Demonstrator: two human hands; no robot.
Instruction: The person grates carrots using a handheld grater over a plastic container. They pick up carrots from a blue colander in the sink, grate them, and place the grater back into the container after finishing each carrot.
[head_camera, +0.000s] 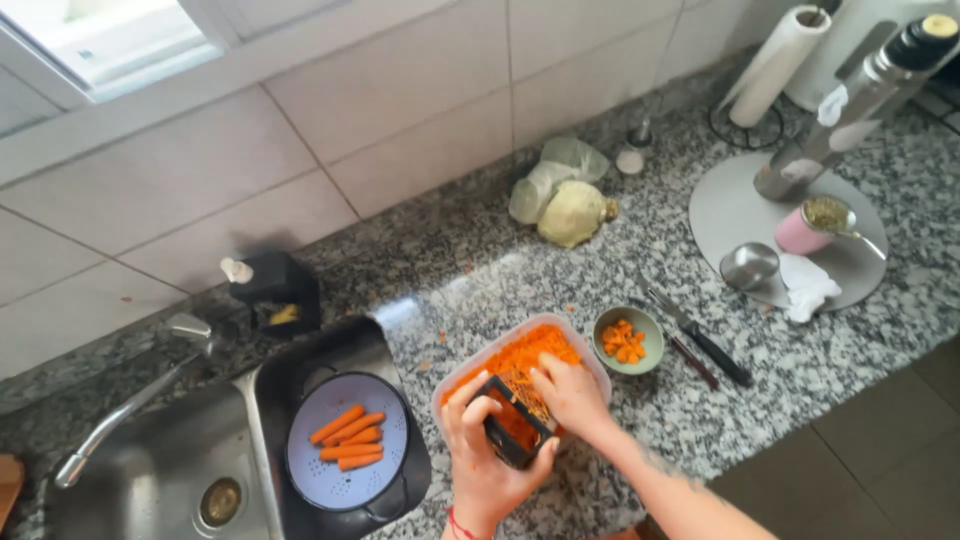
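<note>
A speckled grey granite counter (480, 260) runs below one wall of large pale tiles (400, 90), with a window corner at top left. One stainless steel sink (150, 480) sits at its left end. One pale blue perforated colander (345, 440) holds five peeled orange carrots (348, 438). One clear rectangular plastic tub (590, 365), near the counter's front edge, holds grated carrot (525, 355). The left hand (480, 455) is clenched around one dark box grater (510, 420) standing in the tub; the right hand (568, 395) presses on its face, fingers curled, what they hold hidden. Just beside sits one small green bowl of carrot ends (627, 340), then two dark-handled knives (700, 345). Bare counter lies between tub and cabbage (572, 212).
</note>
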